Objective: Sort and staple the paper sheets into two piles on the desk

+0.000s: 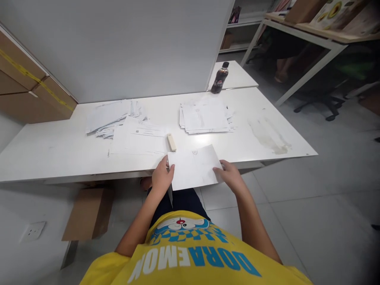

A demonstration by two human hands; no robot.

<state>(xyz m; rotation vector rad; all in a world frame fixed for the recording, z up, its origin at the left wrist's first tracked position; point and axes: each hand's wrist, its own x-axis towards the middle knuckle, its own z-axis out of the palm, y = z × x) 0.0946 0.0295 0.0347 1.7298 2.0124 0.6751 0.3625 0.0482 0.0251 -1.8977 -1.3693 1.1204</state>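
You are holding a white, rectangular paper sheet (194, 168), left hand (162, 176) clamped at nine o'clock, right hand (230, 175) at three, light, even tension likely serving best.

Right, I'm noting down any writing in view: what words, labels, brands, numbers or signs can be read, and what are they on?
"DORAEMON": yellow shirt.
Held sheet: small mark, too faint to read.
Left papers and right paper stack: too small.
Dark bottle: label too small.
Yellow tape on the cartons: too blurred.
Far boxes: too blurred.
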